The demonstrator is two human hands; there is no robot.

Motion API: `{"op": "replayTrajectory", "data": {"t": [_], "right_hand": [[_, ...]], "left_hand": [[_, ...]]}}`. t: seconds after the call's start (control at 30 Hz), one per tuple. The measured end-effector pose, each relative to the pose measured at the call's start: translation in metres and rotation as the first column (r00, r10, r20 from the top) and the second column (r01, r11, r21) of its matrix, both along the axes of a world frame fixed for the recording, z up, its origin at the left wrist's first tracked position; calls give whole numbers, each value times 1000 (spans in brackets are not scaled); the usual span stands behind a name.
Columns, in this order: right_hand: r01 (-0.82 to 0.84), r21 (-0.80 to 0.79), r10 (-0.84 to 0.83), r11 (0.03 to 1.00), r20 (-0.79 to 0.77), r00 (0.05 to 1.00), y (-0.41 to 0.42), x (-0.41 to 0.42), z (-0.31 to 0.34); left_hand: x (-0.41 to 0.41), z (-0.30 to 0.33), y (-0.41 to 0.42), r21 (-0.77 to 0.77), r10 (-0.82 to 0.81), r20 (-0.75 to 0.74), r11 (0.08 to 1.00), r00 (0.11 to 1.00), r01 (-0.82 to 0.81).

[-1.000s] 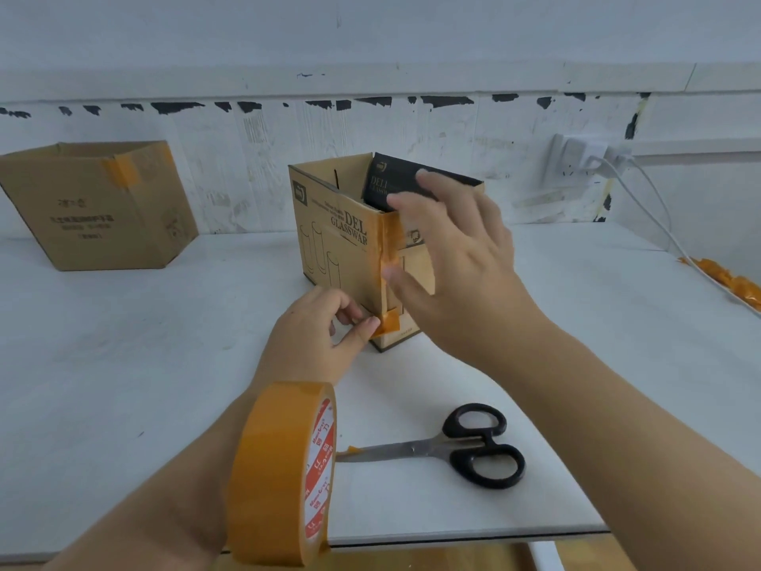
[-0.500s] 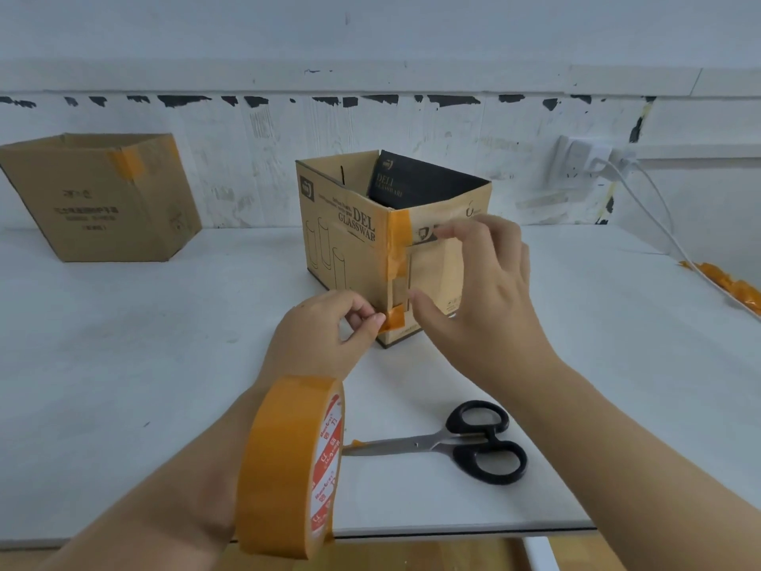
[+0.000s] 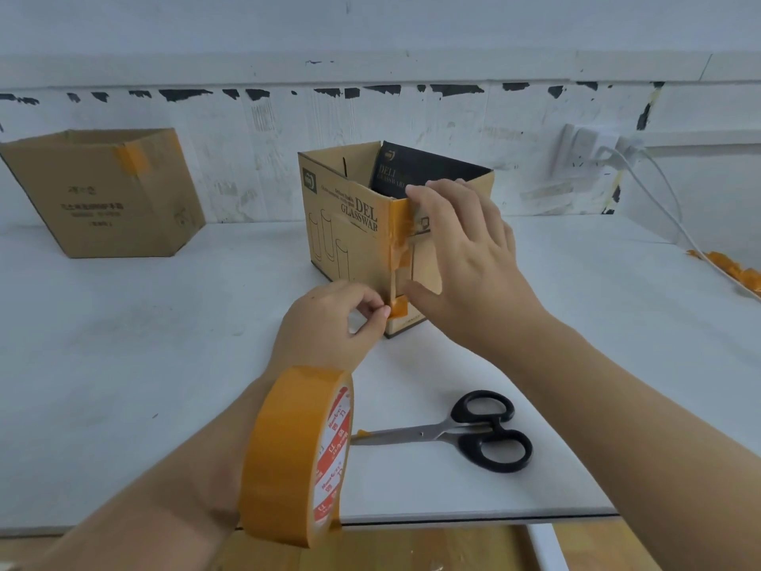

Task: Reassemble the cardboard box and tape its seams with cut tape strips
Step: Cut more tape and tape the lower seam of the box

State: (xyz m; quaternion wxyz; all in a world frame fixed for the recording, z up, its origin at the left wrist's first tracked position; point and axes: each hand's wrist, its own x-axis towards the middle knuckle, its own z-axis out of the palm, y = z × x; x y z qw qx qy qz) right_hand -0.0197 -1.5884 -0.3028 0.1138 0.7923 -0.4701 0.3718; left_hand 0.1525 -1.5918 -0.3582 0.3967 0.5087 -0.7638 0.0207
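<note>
From the head camera, the open-topped brown cardboard box printed with glassware lettering stands near the middle of the white bench, its near vertical corner turned toward the person. An orange tape strip runs down that corner seam, with a short piece of it at the foot. The step in hand looks like smoothing this strip onto the corner. The next move calls for rubbing the lower end flat on both faces, then cutting a fresh strip for another seam.

The right hand lies spread against the box's right face, fingers nearly straight, fingertips on the tape at the top rim and the thumb low beside the seam; its grip is released, pressing rather than clasping. The left hand is curled, thumb and forefinger pinching at the tape's lower end by the corner. A large roll of orange tape is worn round the left forearm. Black-handled steel scissors lie closed on the bench near its front edge. A second brown taped carton sits far left against the wall.
</note>
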Motion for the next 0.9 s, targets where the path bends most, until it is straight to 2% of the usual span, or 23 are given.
{"op": "replayTrajectory", "data": {"t": [0.13, 0.3, 0.47, 0.6, 0.67, 0.8, 0.9], "right_hand": [[-29, -50, 30, 998, 3, 1000, -10, -1, 13], [-95, -103, 104, 990, 84, 991, -20, 9, 23], [-63, -82, 70, 995, 79, 994, -22, 13, 24], [-49, -45, 53, 998, 95, 994, -20, 11, 24], [-42, -48, 46, 998, 104, 994, -19, 9, 24], [-38, -33, 42, 999, 106, 993, -17, 6, 23], [-54, -5, 54, 999, 103, 993, -16, 5, 25]], "left_hand": [[0, -1, -2, 44, -5, -58, 999, 998, 7], [0, 1, -5, -5, 66, 52, 998, 996, -66], [-2, 4, -6, -93, 95, 135, 992, 986, -82], [-6, 5, -8, -93, 81, 144, 993, 986, -68], [-6, 1, -8, -44, 82, 93, 996, 992, -78], [-2, -7, -8, 207, 39, -186, 978, 982, 0], [0, -9, -9, 288, 8, -263, 955, 965, 71]]}}
